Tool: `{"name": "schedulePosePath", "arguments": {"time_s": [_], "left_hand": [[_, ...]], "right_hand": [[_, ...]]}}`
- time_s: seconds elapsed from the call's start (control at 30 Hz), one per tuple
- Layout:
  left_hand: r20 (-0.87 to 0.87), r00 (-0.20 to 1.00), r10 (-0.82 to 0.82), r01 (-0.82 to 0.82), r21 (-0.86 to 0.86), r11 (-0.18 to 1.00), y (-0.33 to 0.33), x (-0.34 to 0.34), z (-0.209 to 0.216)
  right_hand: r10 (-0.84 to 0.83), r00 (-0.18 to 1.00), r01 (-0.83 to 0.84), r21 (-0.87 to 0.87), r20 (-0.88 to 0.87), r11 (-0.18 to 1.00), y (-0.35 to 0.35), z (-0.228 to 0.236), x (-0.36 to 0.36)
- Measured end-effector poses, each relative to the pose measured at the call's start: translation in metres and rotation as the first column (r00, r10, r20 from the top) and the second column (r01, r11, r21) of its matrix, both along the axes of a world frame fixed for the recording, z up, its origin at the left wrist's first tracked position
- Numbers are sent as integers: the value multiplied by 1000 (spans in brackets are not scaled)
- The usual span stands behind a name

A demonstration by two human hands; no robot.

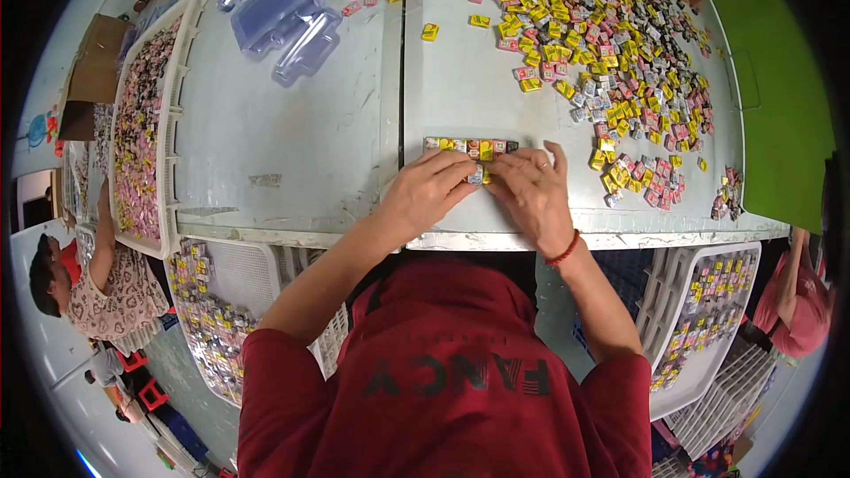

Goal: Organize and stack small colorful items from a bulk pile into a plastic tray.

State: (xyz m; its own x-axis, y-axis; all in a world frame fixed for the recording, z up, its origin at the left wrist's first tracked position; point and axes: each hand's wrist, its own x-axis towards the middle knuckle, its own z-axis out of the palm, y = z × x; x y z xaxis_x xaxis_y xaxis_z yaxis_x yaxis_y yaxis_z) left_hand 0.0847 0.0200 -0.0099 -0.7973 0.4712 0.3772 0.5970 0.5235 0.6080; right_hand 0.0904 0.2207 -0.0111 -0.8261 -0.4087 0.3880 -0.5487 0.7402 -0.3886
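Observation:
In front of me on the pale table [292, 150] lies a short, straight row of small boxes [469, 145] in yellow, red, pink and dark colours. Just on the near side of this row, a few more small boxes [476, 174] show between my fingertips, partly covered by them. My left hand [425, 188] is closed, its thumb and fingers pinching at the left end of these boxes. My right hand [537, 196], with a red cord at the wrist, closes on them from the right, its outer finger raised. How many boxes the fingers cover is hidden.
A large loose pile of small boxes [611, 62] spreads over the far right. Clear plastic trays [283, 13] lie at the far left. A white crate [181, 53] of pieces stands left; filled trays [212, 327] flank me below the table edge. Other people [102, 292] work at both sides.

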Motion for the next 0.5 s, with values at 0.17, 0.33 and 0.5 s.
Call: {"name": "schedulePosePath", "arguments": {"time_s": [0.17,0.33,0.5], "left_hand": [[-37,999,11,-13,-52,999,1,1,-11],[-31,998,-60,58,-57,997,-6,-8,-7],[54,998,-27,28,-8,1000,-4,-13,-1]], "right_hand": [[-56,998,54,-49,-43,997,-7,-6,4],[1,999,-3,-44,-41,999,-8,-1,2],[14,998,-4,-179,55,984,-11,-4,-1]]}}
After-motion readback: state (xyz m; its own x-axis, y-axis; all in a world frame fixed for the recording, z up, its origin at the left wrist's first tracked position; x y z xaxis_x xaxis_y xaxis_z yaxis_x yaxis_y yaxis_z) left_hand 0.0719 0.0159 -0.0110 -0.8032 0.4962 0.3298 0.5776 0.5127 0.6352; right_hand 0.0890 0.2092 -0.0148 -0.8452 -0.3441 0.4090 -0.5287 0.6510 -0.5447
